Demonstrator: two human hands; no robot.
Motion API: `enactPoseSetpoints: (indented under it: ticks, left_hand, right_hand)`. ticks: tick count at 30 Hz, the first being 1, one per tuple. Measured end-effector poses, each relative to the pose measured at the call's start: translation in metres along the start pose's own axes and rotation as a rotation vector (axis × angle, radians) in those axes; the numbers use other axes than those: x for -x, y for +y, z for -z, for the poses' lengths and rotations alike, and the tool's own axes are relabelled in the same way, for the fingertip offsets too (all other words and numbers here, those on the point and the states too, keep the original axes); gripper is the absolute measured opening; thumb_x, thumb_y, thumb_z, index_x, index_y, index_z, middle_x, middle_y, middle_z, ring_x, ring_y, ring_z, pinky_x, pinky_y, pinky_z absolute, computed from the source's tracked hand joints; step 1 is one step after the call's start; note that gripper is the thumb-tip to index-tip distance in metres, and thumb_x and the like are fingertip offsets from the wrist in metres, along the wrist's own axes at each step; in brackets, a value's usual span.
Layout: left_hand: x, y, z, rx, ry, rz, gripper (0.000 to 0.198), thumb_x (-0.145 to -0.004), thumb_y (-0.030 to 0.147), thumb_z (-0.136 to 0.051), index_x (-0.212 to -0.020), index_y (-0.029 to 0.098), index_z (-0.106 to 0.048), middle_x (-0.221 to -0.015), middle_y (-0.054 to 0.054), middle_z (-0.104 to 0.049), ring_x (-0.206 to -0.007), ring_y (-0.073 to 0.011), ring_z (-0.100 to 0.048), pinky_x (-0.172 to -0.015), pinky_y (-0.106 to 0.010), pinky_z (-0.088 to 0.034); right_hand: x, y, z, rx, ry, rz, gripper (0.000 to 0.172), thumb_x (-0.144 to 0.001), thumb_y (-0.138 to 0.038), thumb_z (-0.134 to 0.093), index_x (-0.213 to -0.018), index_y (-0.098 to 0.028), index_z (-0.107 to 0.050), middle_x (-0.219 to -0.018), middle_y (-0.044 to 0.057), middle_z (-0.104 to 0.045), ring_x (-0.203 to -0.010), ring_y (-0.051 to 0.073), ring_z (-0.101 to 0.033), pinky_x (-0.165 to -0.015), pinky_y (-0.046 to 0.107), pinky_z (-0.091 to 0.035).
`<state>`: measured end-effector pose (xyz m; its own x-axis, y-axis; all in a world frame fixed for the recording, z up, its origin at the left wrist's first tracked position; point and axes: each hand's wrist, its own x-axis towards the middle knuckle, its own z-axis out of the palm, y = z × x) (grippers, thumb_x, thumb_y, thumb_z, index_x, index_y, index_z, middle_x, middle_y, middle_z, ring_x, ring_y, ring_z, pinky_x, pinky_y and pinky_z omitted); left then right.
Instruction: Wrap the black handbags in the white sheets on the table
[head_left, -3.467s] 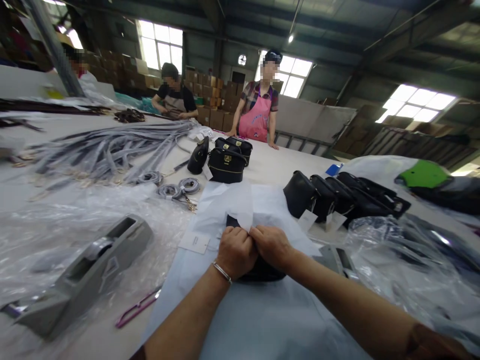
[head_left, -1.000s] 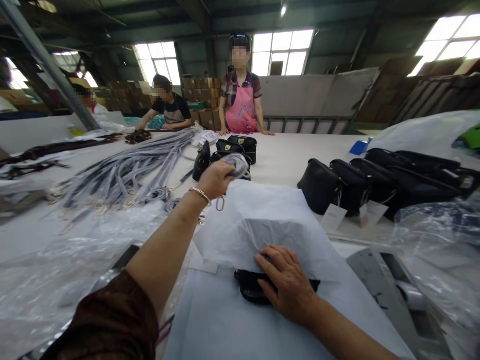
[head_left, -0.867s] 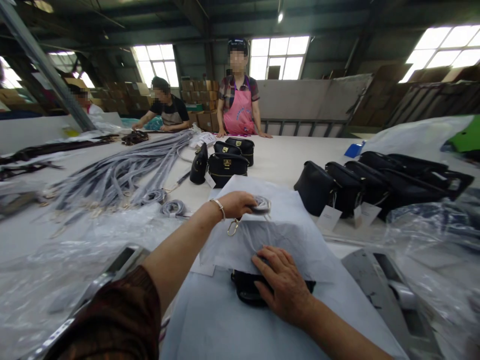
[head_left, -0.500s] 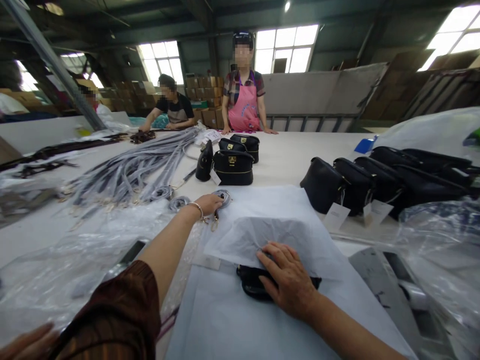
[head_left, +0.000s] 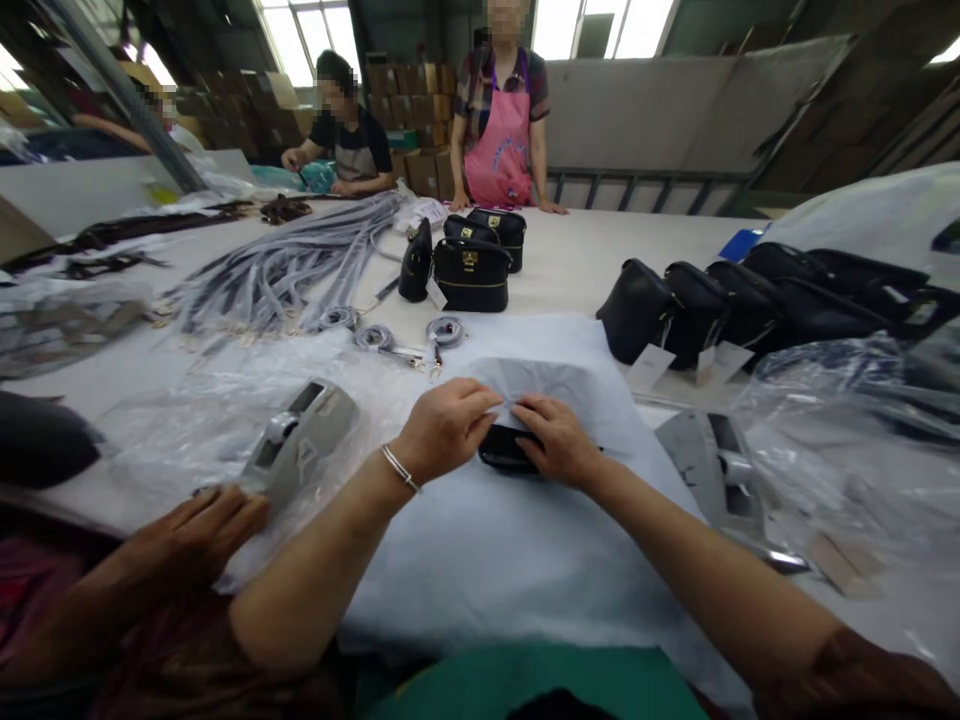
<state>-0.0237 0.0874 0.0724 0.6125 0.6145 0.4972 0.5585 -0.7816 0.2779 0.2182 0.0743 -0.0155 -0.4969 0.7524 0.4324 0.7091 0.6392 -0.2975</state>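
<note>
A black bag [head_left: 504, 449] lies on white tissue paper [head_left: 450, 560], its far part covered by a folded flap of the paper. My left hand [head_left: 450, 425], with a bracelet at the wrist, pinches the flap's edge at the bag's left. Opposite it, my right hand [head_left: 553, 435] rests on the bag and the flap, fingers curved around the paper's edge. Just beyond the paper's left side is a coiled grey strap [head_left: 445, 332] with a gold clasp, and another coiled strap [head_left: 373, 338] lies beside it.
Black handbags stand ahead [head_left: 471, 275] and at right [head_left: 637, 305]. Tape dispensers flank the paper at left [head_left: 300, 440] and right [head_left: 712, 465]. Wrapped straps [head_left: 285, 265] lie far left. Another person's hand [head_left: 217, 520] reaches in at lower left; people are across the table.
My left hand has left the coiled strap and come back to the tissue flap beside my right hand. The view has tilted down, and the other person's hand has moved to the left dispenser.
</note>
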Motion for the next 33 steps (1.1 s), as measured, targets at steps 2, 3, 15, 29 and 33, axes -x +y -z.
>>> enactPoseSetpoints:
  ticks: [2, 3, 15, 29, 33]
  left_hand:
    - [0.028, 0.019, -0.012, -0.010, -0.066, 0.090, 0.015, -0.097, 0.024, -0.057, -0.104, 0.020, -0.070, -0.100, -0.007, -0.072, -0.094, -0.0195, -0.067, -0.087, -0.032, -0.055]
    - [0.040, 0.026, -0.019, -0.029, -0.100, 0.136, 0.014, -0.097, 0.024, -0.058, -0.102, 0.019, -0.070, -0.098, -0.007, -0.071, -0.091, -0.0194, -0.067, -0.085, -0.032, -0.055]
    - [0.043, 0.062, -0.086, -0.388, -0.460, 0.055, 0.025, -0.098, 0.016, -0.047, -0.091, 0.013, -0.071, -0.093, -0.012, -0.064, -0.086, -0.0247, -0.059, -0.066, -0.035, -0.043]
    - [0.036, 0.068, -0.115, -0.407, -0.358, 0.054, 0.036, -0.098, 0.011, -0.039, -0.087, 0.010, -0.074, -0.093, -0.019, -0.063, -0.089, -0.0283, -0.054, -0.071, -0.041, -0.035]
    - [0.034, 0.067, -0.120, -0.380, -0.355, -0.002, 0.037, -0.097, 0.009, -0.038, -0.085, 0.010, -0.073, -0.091, -0.018, -0.063, -0.088, -0.0274, -0.053, -0.075, -0.043, -0.034]
  right_hand:
    - [0.001, 0.006, 0.004, -0.016, -0.004, 0.013, 0.042, -0.091, -0.020, -0.059, -0.133, -0.018, -0.062, -0.135, 0.016, -0.060, -0.124, 0.031, -0.054, -0.107, 0.050, -0.044]
    - [0.002, 0.008, 0.006, -0.014, -0.005, 0.013, 0.039, -0.091, -0.019, -0.058, -0.130, -0.018, -0.065, -0.132, 0.016, -0.062, -0.122, 0.030, -0.056, -0.107, 0.049, -0.045]
    - [-0.005, 0.010, 0.012, 0.048, -0.024, -0.045, 0.023, -0.096, -0.012, -0.051, -0.097, -0.016, -0.074, -0.110, 0.011, -0.071, -0.103, 0.023, -0.061, -0.097, 0.035, -0.047]
    - [-0.006, 0.014, 0.012, 0.003, -0.006, -0.041, 0.021, -0.092, -0.010, -0.054, -0.093, -0.017, -0.074, -0.109, 0.011, -0.071, -0.104, 0.023, -0.062, -0.099, 0.035, -0.047]
    - [-0.006, 0.015, 0.011, 0.008, 0.013, -0.052, 0.021, -0.091, -0.009, -0.054, -0.091, -0.017, -0.074, -0.106, 0.010, -0.071, -0.102, 0.022, -0.063, -0.098, 0.034, -0.047]
